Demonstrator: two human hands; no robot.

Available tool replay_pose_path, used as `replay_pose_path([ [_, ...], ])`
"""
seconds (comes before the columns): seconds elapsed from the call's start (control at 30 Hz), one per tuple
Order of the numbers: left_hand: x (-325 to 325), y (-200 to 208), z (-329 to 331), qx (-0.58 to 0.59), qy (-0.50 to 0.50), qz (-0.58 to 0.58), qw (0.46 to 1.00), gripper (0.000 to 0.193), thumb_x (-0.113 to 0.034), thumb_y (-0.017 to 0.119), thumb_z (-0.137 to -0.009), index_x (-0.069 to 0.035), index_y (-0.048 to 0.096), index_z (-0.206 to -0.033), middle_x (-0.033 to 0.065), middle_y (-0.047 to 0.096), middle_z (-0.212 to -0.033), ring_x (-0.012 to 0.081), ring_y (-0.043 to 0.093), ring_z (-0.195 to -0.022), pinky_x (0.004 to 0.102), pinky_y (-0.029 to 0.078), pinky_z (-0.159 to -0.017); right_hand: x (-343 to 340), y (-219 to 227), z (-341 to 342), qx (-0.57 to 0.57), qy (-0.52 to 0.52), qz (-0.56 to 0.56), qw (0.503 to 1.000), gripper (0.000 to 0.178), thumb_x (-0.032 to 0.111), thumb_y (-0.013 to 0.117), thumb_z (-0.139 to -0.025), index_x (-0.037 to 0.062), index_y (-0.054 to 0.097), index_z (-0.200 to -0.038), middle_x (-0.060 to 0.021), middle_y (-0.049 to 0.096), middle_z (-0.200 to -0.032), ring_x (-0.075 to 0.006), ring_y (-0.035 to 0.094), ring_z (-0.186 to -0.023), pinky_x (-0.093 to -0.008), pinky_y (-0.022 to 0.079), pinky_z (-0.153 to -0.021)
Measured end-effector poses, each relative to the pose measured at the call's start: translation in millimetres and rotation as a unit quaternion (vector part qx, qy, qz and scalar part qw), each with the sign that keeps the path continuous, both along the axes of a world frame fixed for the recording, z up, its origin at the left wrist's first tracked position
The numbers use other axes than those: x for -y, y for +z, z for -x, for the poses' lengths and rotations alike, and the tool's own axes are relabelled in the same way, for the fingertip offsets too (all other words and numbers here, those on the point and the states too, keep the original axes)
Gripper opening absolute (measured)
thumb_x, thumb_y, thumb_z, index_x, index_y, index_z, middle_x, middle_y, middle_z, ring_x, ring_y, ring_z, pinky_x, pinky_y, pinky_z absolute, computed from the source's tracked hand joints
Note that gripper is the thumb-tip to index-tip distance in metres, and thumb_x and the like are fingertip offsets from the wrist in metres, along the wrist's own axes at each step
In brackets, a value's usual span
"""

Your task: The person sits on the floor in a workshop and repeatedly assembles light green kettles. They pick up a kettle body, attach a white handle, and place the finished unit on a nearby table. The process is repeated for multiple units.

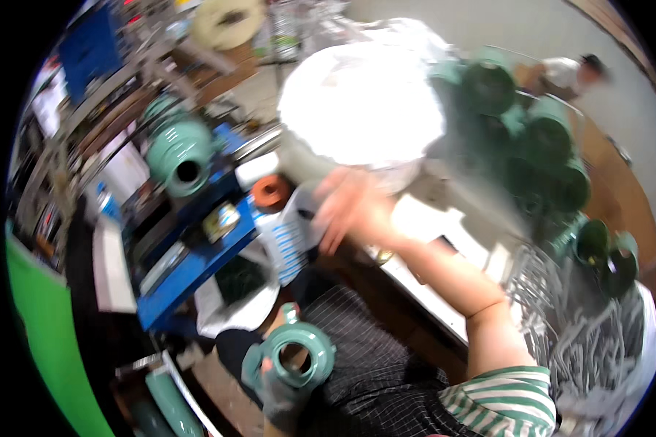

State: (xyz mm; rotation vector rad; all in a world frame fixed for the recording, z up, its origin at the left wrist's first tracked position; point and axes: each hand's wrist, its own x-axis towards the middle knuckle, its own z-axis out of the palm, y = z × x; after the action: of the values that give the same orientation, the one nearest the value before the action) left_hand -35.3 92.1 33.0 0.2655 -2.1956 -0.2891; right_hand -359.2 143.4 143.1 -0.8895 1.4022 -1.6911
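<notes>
A: Held the left hand and the right hand well apart?

B: Well apart. With the left, clamped onto a green casing, low over the dark checked apron, with its round opening turned toward the camera.

A: Saw all of that grip?

B: Only in part. Made out a fingertip beside the opening and greyish material over the hand, possibly a glove. Could not follow the remaining fingers beneath the casing.

A: And with the right?

B: Held it out near an orange roll and a white, blue-striped piece, badly smeared by motion. Could not tell whether closed on something or bare, nor whether touching the bulky white bag beyond.

A: Made out that bag?

B: Barely, with most folds lost to glare.

A: And toward the edges?

B: Saw stacked green pieces on the right, hazy and overlapping too much to count. Glimpsed a blurred, partly hidden person past them. Found a green cylinder at lower left and a striped sleeve at lower right, both cut off by the frame.
</notes>
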Motion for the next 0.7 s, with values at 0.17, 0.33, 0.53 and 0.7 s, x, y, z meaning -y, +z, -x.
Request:
replay_pose_path([
  [0.17, 4, -25, -13, 0.055, 0.005, 0.016, 0.998, 0.043, -0.021, 0.087, -0.07, -0.009, 0.065, -0.104, 0.0122, 0.062, -0.112, 0.0393, 0.062, -0.101, 0.0524, 0.051, -0.087, -26, -102, -133, 0.13, 0.23, 0.002, 0.964, 0.037, -0.001, 0.069, -0.098, 0.0021, 0.045, -0.125, -0.0058, 0.07, -0.091, -0.0054, 0.065, -0.069, -0.0221, 0.053, -0.058],
  [0.33, 14, -45, -34, 0.127, 0.031, -0.001, 0.991, 0.027, -0.023, 0.08, -0.08, -0.011, 0.063, -0.097, 0.0108, 0.064, -0.101, 0.0364, 0.063, -0.101, 0.0511, 0.049, -0.091, -28, -108, -142, -0.467, 0.159, 0.232, 0.838, 0.027, 0.021, 0.072, -0.093, 0.0034, 0.065, -0.112, -0.0124, 0.066, -0.1, -0.0328, 0.065, -0.079, -0.041, 0.055, -0.068],
  [0.53, 11, -7, -31, 0.09, 0.015, -0.008, 0.996, 0.031, -0.028, 0.083, -0.084, -0.008, 0.071, -0.104, 0.0177, 0.067, -0.115, 0.0409, 0.063, -0.11, 0.0584, 0.05, -0.094, -6, -87, -113, -0.584, 0.195, 0.327, 0.717, 0.046, 0.043, 0.076, -0.08, -0.0007, 0.066, -0.093, -0.0153, 0.06, -0.103, -0.0374, 0.058, -0.107, -0.0469, 0.048, -0.097],
  [0.7, 12, 38, -16, 0.159, -0.008, 0.052, 0.986, 0.028, -0.029, 0.08, -0.087, -0.009, 0.071, -0.106, 0.0165, 0.068, -0.109, 0.0392, 0.064, -0.104, 0.058, 0.048, -0.1, -7, -117, -119, -0.563, 0.236, 0.239, 0.755, 0.045, 0.037, 0.086, -0.063, 0.004, 0.071, -0.09, -0.0087, 0.063, -0.099, -0.0307, 0.053, -0.107, -0.0459, 0.046, -0.093],
])
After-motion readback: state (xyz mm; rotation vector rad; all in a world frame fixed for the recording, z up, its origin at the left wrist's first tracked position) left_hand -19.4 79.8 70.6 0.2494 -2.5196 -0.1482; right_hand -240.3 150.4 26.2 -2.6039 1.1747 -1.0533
